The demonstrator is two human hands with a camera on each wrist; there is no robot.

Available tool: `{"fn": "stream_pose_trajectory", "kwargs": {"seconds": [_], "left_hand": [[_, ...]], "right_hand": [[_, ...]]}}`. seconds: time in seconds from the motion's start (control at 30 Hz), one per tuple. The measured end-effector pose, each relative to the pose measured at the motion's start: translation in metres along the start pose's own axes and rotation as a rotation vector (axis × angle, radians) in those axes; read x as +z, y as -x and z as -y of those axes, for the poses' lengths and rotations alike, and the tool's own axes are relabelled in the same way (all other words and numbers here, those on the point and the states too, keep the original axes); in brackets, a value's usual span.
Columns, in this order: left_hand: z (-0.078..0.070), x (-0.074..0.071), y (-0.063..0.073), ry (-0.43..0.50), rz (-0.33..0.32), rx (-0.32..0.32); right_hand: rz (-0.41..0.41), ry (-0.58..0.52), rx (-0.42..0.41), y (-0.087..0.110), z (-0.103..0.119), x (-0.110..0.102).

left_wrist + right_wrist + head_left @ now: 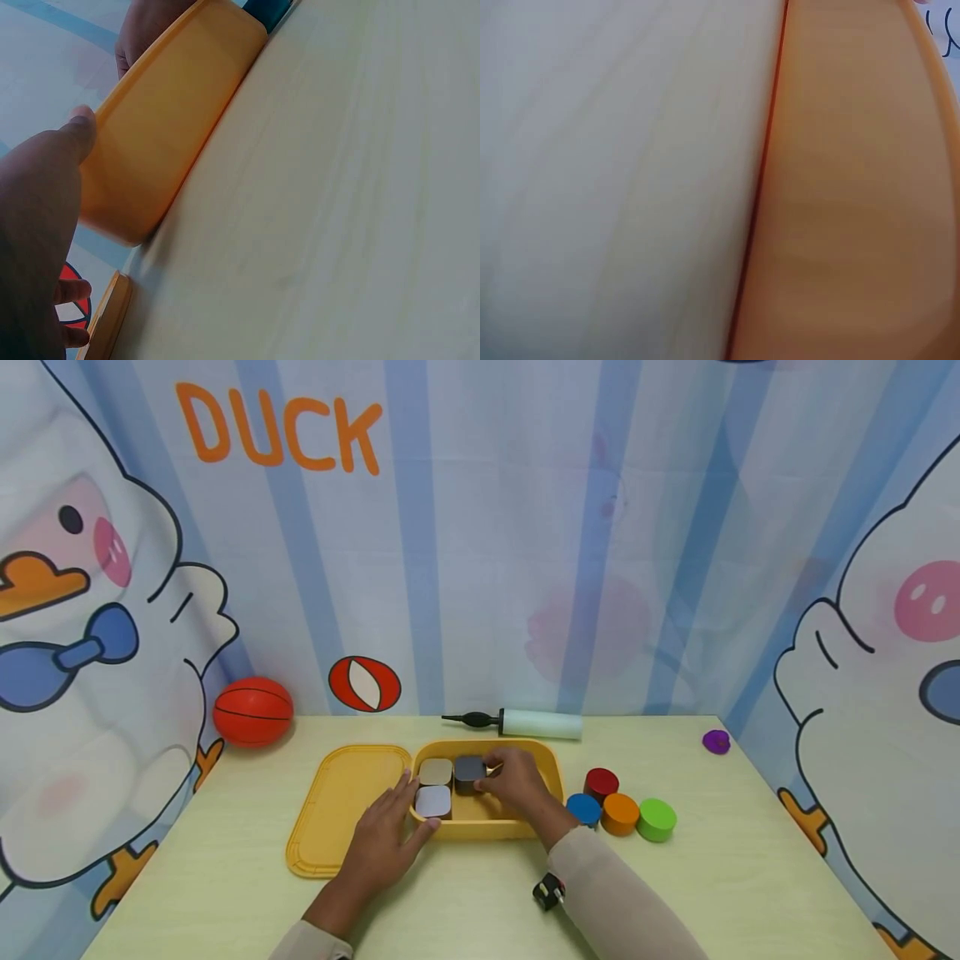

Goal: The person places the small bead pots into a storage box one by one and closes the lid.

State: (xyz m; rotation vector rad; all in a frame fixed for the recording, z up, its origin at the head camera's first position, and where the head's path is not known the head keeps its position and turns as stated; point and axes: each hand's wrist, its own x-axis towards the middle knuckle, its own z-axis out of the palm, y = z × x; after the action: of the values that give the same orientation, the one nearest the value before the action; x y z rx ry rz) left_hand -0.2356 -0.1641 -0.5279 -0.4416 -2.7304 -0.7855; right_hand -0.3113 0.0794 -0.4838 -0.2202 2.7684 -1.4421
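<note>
Beside 2 pale blocks (pixel 433 802), the right hand (pixel 519 781) pinches a gray block (pixel 469 771). The left hand (pixel 382 835) is uncurled; it touches the box (pixel 483 831).

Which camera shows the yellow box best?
The head view: it looks down into the yellow box, showing its rim and the blocks inside, though the right hand covers part. The left wrist view shows its outside and rim edge, not the contents; the right wrist view, just a close stretch of outer wall.
</note>
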Motion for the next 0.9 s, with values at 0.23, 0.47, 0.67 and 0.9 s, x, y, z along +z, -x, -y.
{"fn": "stream_pose_trajectory", "kwargs": {"seconds": [0.23, 0.47, 0.67, 0.9], "left_hand": [[0.001, 0.001, 0.000, -0.009, -0.007, -0.001], [-0.002, -0.001, 0.000, 0.005, 0.003, -0.009], [-0.003, -0.002, 0.001, 0.016, 0.011, -0.015], [-0.003, -0.002, 0.001, 0.014, 0.015, -0.017]], "right_hand": [[0.010, -0.017, -0.006, 0.000, -0.001, 0.000], [0.020, -0.020, -0.016, -0.001, -0.002, -0.002], [0.013, -0.010, 0.007, 0.002, 0.000, -0.006], [0.015, -0.076, -0.008, 0.004, -0.002, -0.018]]}}
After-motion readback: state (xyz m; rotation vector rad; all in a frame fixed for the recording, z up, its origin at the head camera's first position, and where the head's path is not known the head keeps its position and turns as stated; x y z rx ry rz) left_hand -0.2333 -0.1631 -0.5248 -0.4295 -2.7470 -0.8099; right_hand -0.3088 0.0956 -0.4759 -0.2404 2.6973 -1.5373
